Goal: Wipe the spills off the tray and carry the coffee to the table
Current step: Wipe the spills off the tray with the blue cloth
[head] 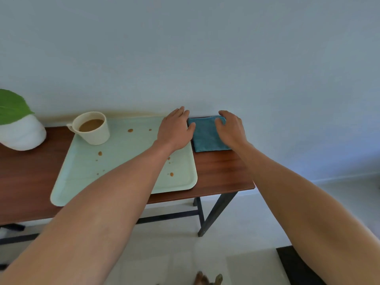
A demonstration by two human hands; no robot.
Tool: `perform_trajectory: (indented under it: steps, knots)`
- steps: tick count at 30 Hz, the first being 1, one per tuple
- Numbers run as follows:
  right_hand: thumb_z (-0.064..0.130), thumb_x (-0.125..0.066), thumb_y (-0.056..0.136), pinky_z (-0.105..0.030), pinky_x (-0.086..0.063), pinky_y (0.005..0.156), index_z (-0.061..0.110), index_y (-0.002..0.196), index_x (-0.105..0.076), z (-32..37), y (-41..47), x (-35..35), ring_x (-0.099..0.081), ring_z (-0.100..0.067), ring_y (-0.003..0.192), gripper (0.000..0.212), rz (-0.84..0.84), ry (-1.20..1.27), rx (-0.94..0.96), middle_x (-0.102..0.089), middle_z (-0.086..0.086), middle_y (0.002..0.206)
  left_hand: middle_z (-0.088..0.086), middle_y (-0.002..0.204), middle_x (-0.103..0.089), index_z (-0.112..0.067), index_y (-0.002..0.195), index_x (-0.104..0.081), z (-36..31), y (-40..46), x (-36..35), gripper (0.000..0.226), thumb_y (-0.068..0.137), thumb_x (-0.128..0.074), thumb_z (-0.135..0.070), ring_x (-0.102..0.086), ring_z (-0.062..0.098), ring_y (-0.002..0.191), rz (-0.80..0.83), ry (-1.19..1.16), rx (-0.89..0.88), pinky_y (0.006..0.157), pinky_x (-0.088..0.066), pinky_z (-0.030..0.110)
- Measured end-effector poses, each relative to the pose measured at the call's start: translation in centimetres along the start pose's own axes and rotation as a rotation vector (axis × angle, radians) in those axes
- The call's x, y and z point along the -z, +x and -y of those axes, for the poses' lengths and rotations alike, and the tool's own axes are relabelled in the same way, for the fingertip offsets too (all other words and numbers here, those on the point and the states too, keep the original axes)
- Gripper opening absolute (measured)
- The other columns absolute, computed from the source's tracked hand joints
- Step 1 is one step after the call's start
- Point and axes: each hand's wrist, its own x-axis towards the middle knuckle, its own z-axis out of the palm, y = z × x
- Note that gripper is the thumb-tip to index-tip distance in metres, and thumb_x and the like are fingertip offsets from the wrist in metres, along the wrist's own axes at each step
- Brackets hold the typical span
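The pale green tray [86, 171] lies on the brown bench [218, 171], its long side running from 7 o'clock to 1 o'clock, and brown coffee drops [130, 130] are scattered over it, near the middle and toward the 4 o'clock corner. A cream cup [94, 128] of milky coffee stands upright in the tray's 11 o'clock corner, its handle pointing to 9 o'clock. Just beside the tray at 3 o'clock, a folded blue cloth [205, 136] lies flat on the bench against the wall. The left hand [174, 130] rests over the tray's 1 o'clock corner with fingers loosely spread, its thumb touching the cloth's left edge. The right hand [231, 128] lies on the cloth's right side, fingers curled down over the far edge; whether they pinch the fabric cannot be told. At 9 o'clock of the tray, well apart from the cup, a white pot [22, 134] with a green leaf [12, 105] stands on the bench.
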Motion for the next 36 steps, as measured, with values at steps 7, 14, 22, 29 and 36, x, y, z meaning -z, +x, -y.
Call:
perform_trajectory:
  steps: [7,14,22,29,36]
  knots:
    - [0.019,-0.053,0.098,-0.041,-0.050,0.100,0.004,0.134,-0.062,-3.9,2.6,0.3,-0.059,-0.030,0.121,0.039,0.098,-0.046,0.088,-0.065,-0.013,0.130,0.008,0.155,-0.049,-0.011,0.150,-0.048,-1.1,2.3,-3.5,0.055,0.101,-0.049,-0.036,-0.040,0.027,0.145,0.016,0.085,0.073,0.119,-0.029,0.042]
    - [0.012,-0.056,0.094,-0.040,-0.036,0.099,0.013,0.133,-0.064,-4.5,3.0,-0.2,-0.056,-0.032,0.113,0.041,0.072,-0.151,0.259,-0.071,-0.006,0.114,0.003,0.119,-0.069,-0.017,0.127,-0.067,-1.9,3.4,-4.6,0.040,0.091,-0.054,-0.026,-0.054,0.026,0.125,-0.069,0.130,0.071,0.122,-0.011,0.041]
    - [0.015,-0.058,0.086,-0.023,-0.041,0.067,0.016,0.093,-0.063,-2.7,3.3,1.8,-0.054,-0.007,0.077,0.009,0.110,0.274,0.116,-0.061,0.001,0.091,0.004,0.081,-0.064,-0.011,0.084,-0.066,-3.2,3.1,-3.4,0.013,0.087,-0.054,-0.017,-0.059,0.021,0.080,-0.122,-0.296,0.209,0.075,-0.041,0.035]
    - [0.015,-0.054,0.084,-0.010,-0.040,0.055,0.022,0.087,-0.058,4.1,4.2,4.7,-0.053,0.003,0.065,0.009,0.081,0.426,0.236,-0.059,0.010,0.078,-0.004,0.080,-0.057,-0.017,0.083,-0.059,-2.3,2.5,2.7,0.014,0.089,-0.047,-0.020,-0.051,0.013,0.075,-0.282,-0.746,0.292,0.066,-0.040,0.032]
    - [0.010,-0.055,0.090,-0.038,-0.058,0.076,0.022,0.118,-0.057,12.5,3.5,3.5,-0.067,-0.021,0.096,0.031,0.148,0.558,0.317,-0.068,-0.001,0.106,0.000,0.104,-0.063,-0.017,0.101,-0.059,2.2,0.4,9.9,0.014,0.094,-0.050,-0.024,-0.059,0.018,0.090,-0.385,-0.784,0.305,0.072,-0.049,0.041]
